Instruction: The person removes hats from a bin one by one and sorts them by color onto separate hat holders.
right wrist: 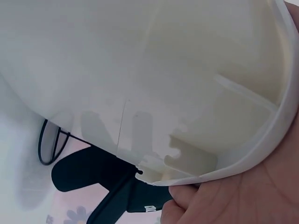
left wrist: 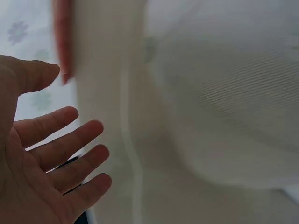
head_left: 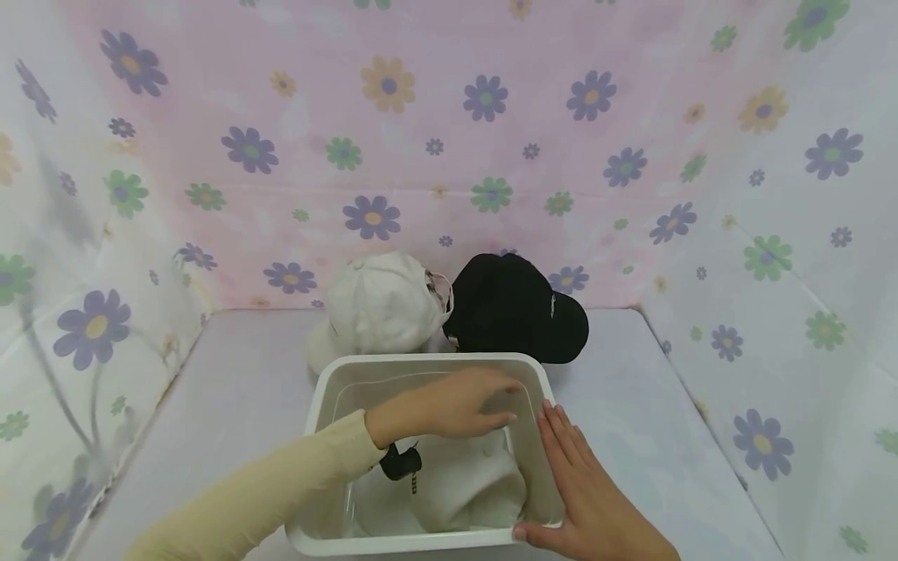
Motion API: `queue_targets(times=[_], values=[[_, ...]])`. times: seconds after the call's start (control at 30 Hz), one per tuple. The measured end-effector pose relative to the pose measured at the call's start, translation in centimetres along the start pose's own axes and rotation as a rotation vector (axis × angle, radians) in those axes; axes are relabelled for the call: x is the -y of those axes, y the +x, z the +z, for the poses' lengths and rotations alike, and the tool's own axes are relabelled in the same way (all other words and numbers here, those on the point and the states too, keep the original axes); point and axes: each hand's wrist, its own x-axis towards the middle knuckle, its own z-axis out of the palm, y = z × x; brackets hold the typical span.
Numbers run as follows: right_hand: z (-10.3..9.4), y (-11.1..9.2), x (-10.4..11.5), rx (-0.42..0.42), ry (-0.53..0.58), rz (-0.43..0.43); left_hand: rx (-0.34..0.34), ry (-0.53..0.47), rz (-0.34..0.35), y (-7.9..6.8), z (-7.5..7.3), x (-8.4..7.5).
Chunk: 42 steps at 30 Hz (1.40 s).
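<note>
A white rectangular bin point(head_left: 435, 361) stands in front of me, holding a cream cap point(head_left: 466, 483). My left hand point(head_left: 459, 401) hovers over the bin's inside, above the cap. In the left wrist view this hand point(left wrist: 56, 158) has its fingers spread, with nothing in them; the pale cap point(left wrist: 224, 93) beside it is blurred. My right hand point(head_left: 589, 487) lies against the bin's right side, fingers straight along the outside and thumb at the front rim corner. The right wrist view shows its palm point(right wrist: 252, 196) against the bin's rim point(right wrist: 252, 161).
Behind the bin sit a white cap point(head_left: 386, 304) and a black cap point(head_left: 505, 304), side by side. A small black object point(head_left: 400, 463) shows beneath my left wrist. Flowered cloth walls point(head_left: 435, 171) enclose the pale table point(head_left: 238, 374) at the back and both sides.
</note>
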Motion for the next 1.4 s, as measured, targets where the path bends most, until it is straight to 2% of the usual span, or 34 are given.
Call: queue_targets(times=[0.23,0.33,0.43,0.67,0.8,1.13,1.4], values=[[-0.1,-0.3,0.1,0.007,-0.001,0.029,0.164,0.114,0.019,0.0,5.0,1.2],[-0.1,-0.4,0.2,0.026,0.016,0.053,0.233,0.156,0.023,-0.1,6.3,1.2],[-0.2,-0.4,0.3,0.053,0.037,0.085,0.299,0.181,0.015,-0.4,6.8,1.0],[0.0,-0.3,0.2,0.036,0.055,0.097,0.415,0.294,-0.096,-1.0,6.8,0.9],[0.1,-0.3,0.2,0.031,0.048,0.095,0.46,0.301,-0.146,-0.9,6.5,1.0],[0.2,-0.4,0.2,0.016,0.012,0.072,0.475,0.307,-0.262,-0.9,4.6,0.7],[0.2,-0.3,0.2,0.006,0.003,0.062,0.534,0.323,-0.276,-0.8,4.1,0.8]])
